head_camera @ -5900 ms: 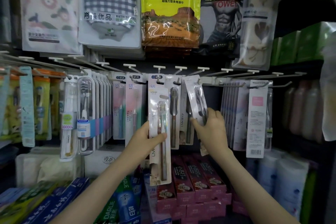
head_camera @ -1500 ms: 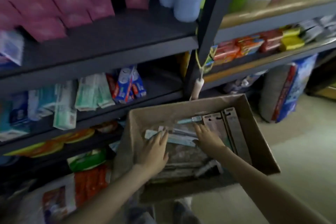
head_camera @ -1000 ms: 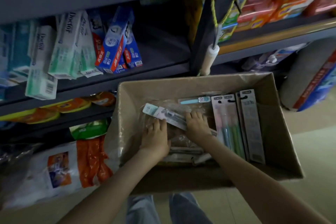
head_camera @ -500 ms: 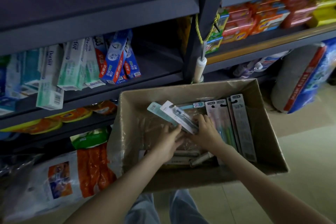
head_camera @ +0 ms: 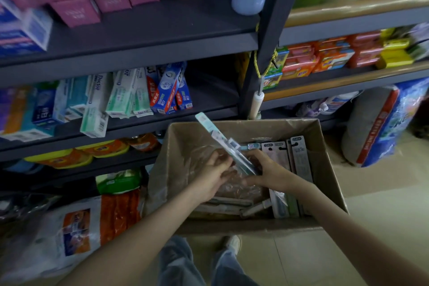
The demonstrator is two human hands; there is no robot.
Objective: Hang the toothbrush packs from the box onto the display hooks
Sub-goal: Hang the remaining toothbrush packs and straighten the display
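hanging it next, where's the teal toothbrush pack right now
Head view, centre: the pack tilts up over the box, held between the left hand and right hand.

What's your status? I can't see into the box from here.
Left hand and right hand both grip the toothbrush packs. Packs tilted up, partly out of the cardboard box. Nothing over them.

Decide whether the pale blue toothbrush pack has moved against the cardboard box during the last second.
Yes. The toothbrush pack, gripped by left hand and right hand, has risen: its top now pokes above the cardboard box; earlier it lay inside.
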